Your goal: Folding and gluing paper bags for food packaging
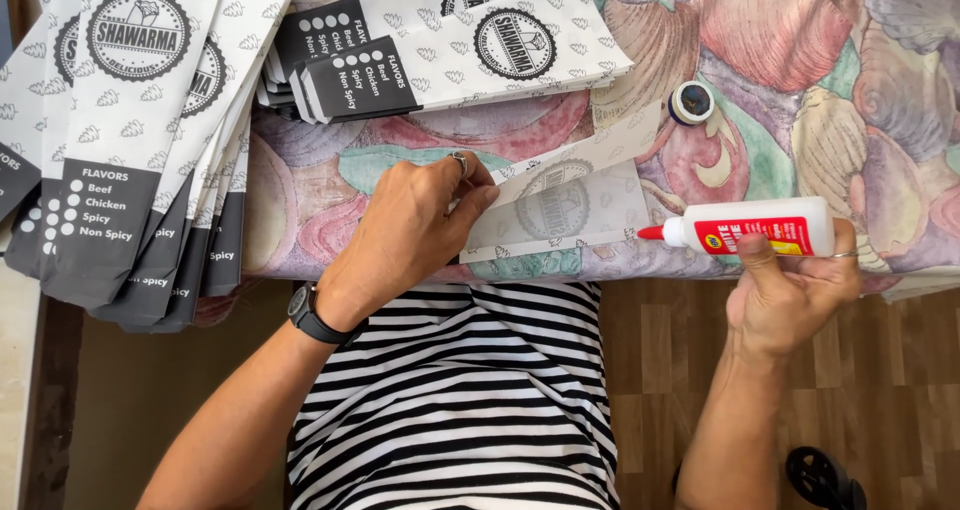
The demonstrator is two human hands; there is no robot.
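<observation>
Head view, looking straight down: the left hand [415, 232] lies flat, fingers pressed down on the near end of a paper bag [565, 205] that lies printed side down on the flowered tablecloth [800, 100], close to the table's near edge. The right hand [790, 285] is clenched round a white glue bottle [760, 230] with a red label, held sideways, its red tip pointing at the bag's right end and just short of it. By the look of it, this is the gluing step: the bag is pinned and the bottle stands ready. Laying glue along the flap would call for a light squeeze and a steady line, with the left hand holding the paper still.

Beyond the bag sits the bottle's dark cap [691, 102], apart from everything. A fanned stack of printed bags [130, 140] overhangs the table on the left, and another stack [450, 40] lies at the far side. Neither crowds the work; only the table edge is tight.
</observation>
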